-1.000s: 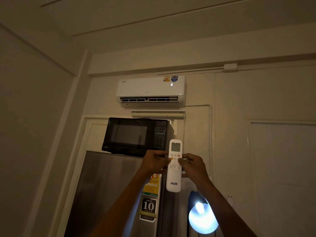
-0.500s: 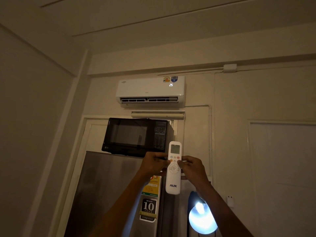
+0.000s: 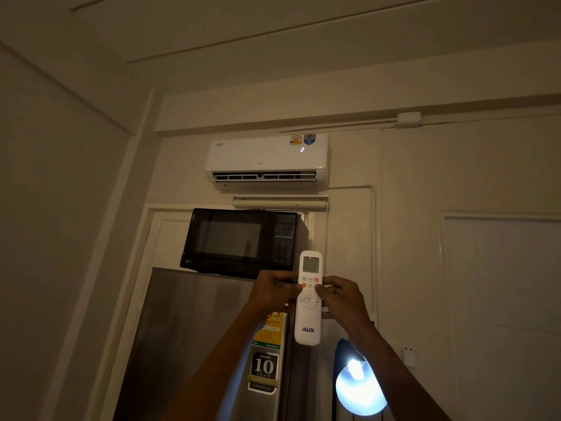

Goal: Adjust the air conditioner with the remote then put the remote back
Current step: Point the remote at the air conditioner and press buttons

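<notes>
A white AUX remote (image 3: 308,323) stands upright in front of me, its small screen facing me. My left hand (image 3: 274,291) grips its left side, thumb on an orange button. My right hand (image 3: 341,299) grips its right side, thumb on the buttons below the red one. High on the wall hangs the white air conditioner (image 3: 258,156), its louvre open and a lit digit showing on its front panel.
A black microwave (image 3: 236,241) sits on top of a steel fridge (image 3: 188,344) with stickers, directly below the air conditioner. A bright lamp (image 3: 358,387) glows at lower right. A white door (image 3: 501,299) is at right, and a bare wall at left.
The remote and both hands have sunk slightly. The lit figure on the air conditioner's panel has changed between frames.
</notes>
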A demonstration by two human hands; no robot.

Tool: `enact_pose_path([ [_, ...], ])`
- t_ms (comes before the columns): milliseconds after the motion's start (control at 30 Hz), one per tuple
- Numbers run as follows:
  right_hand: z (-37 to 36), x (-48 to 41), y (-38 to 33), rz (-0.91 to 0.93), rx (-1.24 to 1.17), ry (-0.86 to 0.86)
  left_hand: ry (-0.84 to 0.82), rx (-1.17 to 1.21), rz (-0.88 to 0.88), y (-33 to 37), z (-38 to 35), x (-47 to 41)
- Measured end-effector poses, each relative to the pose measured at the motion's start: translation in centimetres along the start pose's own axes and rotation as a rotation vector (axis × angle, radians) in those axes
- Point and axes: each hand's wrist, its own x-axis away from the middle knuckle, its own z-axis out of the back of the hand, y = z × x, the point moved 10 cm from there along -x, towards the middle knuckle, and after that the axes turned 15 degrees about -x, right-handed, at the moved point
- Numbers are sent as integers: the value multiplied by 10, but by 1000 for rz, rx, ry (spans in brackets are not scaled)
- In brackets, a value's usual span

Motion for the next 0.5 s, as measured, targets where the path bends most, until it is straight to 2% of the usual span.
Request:
enact_pose_path([
  [500, 5, -6, 8, 0, 3, 4, 17, 7, 38, -10, -8, -9],
])
